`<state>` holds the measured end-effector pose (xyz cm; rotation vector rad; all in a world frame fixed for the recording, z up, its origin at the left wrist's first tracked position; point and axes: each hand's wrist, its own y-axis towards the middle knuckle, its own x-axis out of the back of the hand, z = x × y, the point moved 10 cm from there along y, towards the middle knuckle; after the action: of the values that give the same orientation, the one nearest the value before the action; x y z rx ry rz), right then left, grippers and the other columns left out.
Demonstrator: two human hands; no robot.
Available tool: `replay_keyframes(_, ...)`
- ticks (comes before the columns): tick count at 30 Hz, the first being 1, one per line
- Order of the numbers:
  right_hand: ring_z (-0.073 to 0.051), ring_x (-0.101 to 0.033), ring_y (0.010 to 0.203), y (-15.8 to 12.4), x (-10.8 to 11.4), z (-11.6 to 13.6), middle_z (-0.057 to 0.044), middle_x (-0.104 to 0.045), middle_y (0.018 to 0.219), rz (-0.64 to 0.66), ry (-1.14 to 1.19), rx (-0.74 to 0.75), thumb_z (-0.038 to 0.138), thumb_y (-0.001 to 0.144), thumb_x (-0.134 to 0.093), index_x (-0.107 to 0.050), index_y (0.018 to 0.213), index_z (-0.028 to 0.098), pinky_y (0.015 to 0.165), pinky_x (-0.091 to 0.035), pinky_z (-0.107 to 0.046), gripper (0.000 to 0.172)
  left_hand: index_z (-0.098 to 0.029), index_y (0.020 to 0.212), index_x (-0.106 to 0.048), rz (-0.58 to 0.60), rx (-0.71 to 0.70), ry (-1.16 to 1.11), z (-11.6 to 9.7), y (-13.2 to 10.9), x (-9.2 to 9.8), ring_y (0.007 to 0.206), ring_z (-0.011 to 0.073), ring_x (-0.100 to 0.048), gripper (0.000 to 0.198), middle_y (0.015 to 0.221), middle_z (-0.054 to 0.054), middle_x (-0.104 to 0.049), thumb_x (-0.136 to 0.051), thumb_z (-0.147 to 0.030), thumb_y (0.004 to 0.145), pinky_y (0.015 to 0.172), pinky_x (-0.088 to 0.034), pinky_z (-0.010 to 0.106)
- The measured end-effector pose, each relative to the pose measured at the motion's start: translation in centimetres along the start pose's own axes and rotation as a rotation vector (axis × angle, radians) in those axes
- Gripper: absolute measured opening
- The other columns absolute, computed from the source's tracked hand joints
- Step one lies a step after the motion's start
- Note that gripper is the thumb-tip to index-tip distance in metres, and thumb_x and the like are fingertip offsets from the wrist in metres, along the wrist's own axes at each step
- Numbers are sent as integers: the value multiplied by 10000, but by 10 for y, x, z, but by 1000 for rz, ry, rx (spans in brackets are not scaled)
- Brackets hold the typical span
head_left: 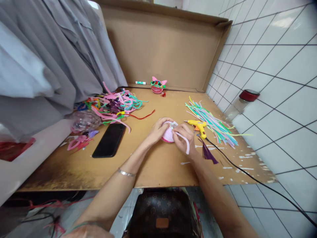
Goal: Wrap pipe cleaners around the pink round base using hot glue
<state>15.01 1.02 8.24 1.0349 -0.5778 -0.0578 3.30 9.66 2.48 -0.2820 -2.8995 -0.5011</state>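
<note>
Round lilac, pink-rimmed fuzzy piece (168, 135): between hands, back from brown bench (158, 168)'s near edge.
Left hand (160, 128): grip closed on piece's left.
Right hand (183, 136): grip pinching pale-lilac fuzzy strip (186, 144), tail curving toward near-right corner.

The table (153, 170) bears a phone (109, 140) and tangle (121, 100) left of the left hand (157, 130), glue gun (199, 124), tassel (209, 153) and strips (213, 122) right of the right hand (185, 135), a toy (157, 87) beyond.

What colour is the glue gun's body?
The glue gun is yellow, best seen in the head view.
</note>
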Motion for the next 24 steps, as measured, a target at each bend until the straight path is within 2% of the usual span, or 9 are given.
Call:
replay_keyframes(4, -167, -594, 767, 0, 0, 0, -44, -579, 852, -3, -6, -1, 99, 867, -548, -650, 925, 210, 682, -491, -298, 162, -165, 1034, -681, -12, 1, -13, -4, 0, 1, 1039, 217, -625, 313, 1087, 75, -700, -449, -297, 870, 956, -494, 352)
replay_keyframes(10, -163, -591, 749, -1, 0, -2, -43, -583, 846, -7, -3, -7, 105, 866, -549, -659, 926, 214, 663, -488, -292, 167, -160, 1030, -679, -20, -23, -16, -9, -1, 1, 1048, 219, -621, 353, 1064, 91, -704, -445, -400, 918, 943, -492, 341)
replay_keyframes(18, -170, -604, 767, -1, -2, -5, -43, -593, 852, 6, -23, -30, 138, 870, -553, -658, 922, 221, 672, -500, -296, 144, -176, 1077, -659, -3, 23, 35, -9, -3, -1, 1079, 224, -621, 319, 1121, 76, -688, -527, -288, 809, 972, -498, 363)
replay_keyframes(24, -170, -594, 756, 0, 0, -2, -36, -584, 836, -9, -29, -12, 114, 858, -547, -654, 912, 224, 679, -497, -300, 162, -171, 1052, -673, -5, 8, 39, -10, -1, 0, 1075, 226, -623, 324, 1119, 81, -689, -473, -279, 820, 998, -487, 383)
